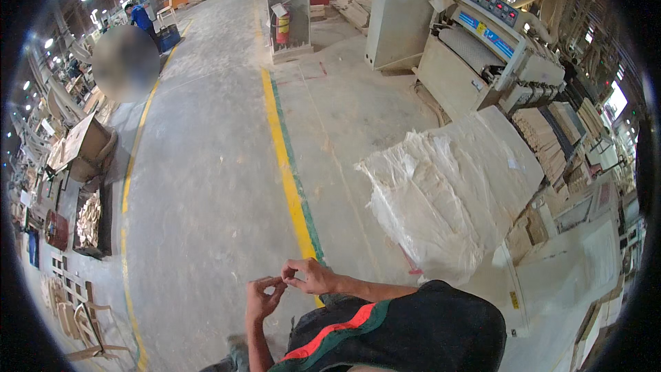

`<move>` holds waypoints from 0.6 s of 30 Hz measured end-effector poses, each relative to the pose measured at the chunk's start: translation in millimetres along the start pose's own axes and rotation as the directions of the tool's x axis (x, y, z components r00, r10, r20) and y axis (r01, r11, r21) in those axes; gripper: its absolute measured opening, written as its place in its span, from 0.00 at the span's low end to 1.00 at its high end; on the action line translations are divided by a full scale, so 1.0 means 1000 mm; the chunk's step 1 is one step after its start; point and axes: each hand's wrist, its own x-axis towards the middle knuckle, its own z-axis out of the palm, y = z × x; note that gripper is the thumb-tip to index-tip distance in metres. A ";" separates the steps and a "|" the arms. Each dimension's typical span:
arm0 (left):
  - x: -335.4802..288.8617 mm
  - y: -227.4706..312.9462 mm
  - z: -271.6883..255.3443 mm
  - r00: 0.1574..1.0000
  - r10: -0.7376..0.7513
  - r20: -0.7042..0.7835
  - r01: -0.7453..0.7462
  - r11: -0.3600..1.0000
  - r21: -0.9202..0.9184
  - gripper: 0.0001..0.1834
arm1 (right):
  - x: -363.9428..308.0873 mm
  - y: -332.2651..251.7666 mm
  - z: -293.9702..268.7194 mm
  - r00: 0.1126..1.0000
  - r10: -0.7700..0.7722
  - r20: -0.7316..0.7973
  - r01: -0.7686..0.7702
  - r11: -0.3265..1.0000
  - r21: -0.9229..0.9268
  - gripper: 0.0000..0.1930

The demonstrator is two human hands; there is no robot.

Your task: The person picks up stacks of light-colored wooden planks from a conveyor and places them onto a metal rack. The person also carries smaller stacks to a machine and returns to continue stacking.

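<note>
Long yellow floor stripe, green-edged

I watch through one wide head camera, pitched down and forward: the left hand and right hand near, around six to seven o'clock, the floor receding toward eleven.

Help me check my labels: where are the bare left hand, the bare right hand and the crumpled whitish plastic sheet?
Bare left hand (261, 299): head view, middle of the hand.
Bare right hand (314, 277): head view, middle of the hand.
Crumpled whitish plastic sheet (446, 189): head view, middle of its surface.
</note>
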 end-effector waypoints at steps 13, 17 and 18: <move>0.256 0.011 0.010 0.977 -0.028 0.210 0.053 0.992 -0.114 0.09 | 0.133 0.081 -0.141 0.955 -0.015 -0.295 0.056 0.990 0.132 0.04; 0.337 -0.020 0.007 0.956 0.010 0.293 0.061 0.971 -0.232 0.09 | 0.188 0.113 -0.174 0.933 -0.006 -0.360 0.080 0.979 0.189 0.04; 0.361 -0.029 0.006 0.951 0.020 0.309 0.071 0.957 -0.282 0.09 | 0.206 0.121 -0.184 0.930 0.005 -0.368 0.075 0.976 0.202 0.04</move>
